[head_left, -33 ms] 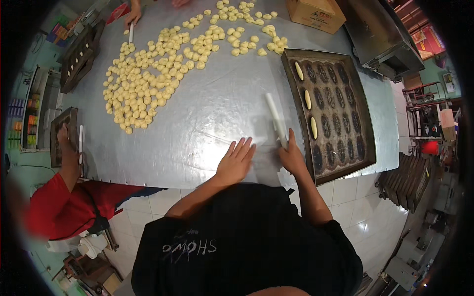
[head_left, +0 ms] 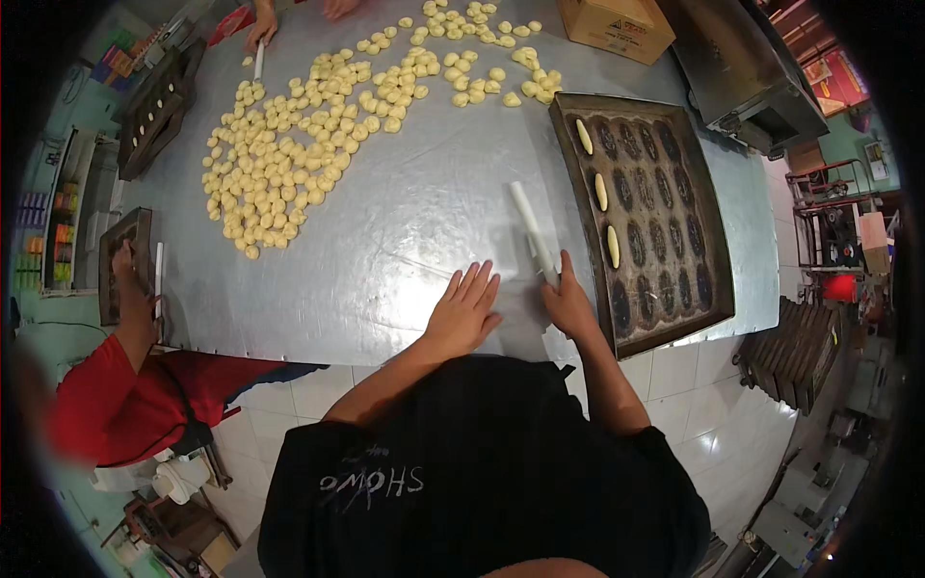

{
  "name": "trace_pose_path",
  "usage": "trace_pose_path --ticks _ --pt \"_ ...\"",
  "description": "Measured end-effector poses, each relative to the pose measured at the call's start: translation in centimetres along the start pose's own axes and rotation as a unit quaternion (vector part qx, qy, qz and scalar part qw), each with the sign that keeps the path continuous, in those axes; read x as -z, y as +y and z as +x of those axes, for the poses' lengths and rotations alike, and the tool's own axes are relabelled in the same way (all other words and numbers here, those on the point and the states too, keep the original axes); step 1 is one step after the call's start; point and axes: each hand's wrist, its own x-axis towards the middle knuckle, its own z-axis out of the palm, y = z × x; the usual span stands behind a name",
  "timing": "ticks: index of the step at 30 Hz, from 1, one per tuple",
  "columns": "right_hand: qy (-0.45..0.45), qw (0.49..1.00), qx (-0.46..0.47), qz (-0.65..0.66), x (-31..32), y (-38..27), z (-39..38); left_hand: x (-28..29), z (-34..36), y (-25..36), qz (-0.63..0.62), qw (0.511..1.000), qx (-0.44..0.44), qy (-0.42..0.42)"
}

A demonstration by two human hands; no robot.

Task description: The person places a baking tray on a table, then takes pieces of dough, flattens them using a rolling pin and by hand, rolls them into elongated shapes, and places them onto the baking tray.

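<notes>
My left hand (head_left: 462,313) lies palm down on the metal table (head_left: 376,193), fingers stretched out; anything beneath it is hidden. To its right, my right hand (head_left: 566,303) grips a white rolling pin (head_left: 527,217), which points away from me toward the back. Just right of that hand lies a dark baking tray (head_left: 672,328) with oblong hollows and three long pale dough pieces (head_left: 600,192) along its left side. Many yellow dough balls (head_left: 279,164) are scattered over the back and left of the table.
A co-worker in red (head_left: 106,390) reaches onto a tray at the left edge. Other people's hands (head_left: 262,27) appear at the back. A cardboard box (head_left: 614,27) and a metal machine (head_left: 732,77) stand at the back right, stacked trays (head_left: 788,352) beside the table.
My hands have shifted very slightly away from me, and the rolling pin's far end has moved a little to the left.
</notes>
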Motion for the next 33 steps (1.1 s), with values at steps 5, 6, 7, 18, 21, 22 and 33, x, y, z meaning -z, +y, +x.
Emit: trace_pose_path --ticks 5,6,7,18,21,22,33 --pt "-0.021 0.995 0.095 0.013 -0.7 1.3 -1.3 1.1 -0.2 2.5 -0.011 1.000 -0.001 -0.016" --pt "-0.021 0.994 0.105 0.019 -0.6 1.1 -1.9 0.0 -0.5 2.2 -0.030 0.999 0.006 -0.032" --pt "-0.021 0.994 0.105 0.019 -0.3 0.8 -2.5 0.1 -0.3 2.2 -0.048 0.998 0.013 -0.049" --pt "-0.058 0.922 0.237 -0.300 -2.3 1.3 -5.3 0.0 -6.1 -1.6 -0.011 0.996 0.071 0.052" --pt "0.073 0.882 0.283 -0.370 -6.1 3.3 -3.6 -0.8 -5.4 -1.9 0.049 0.993 0.083 0.075" --pt "0.070 0.883 0.281 -0.370 -6.4 2.8 -2.6 -0.7 -5.1 -1.9 0.073 0.989 0.114 0.067" --pt "0.164 0.853 0.311 -0.386 -7.0 1.7 0.6 -0.2 -2.1 -4.1 0.121 0.991 0.056 0.001"
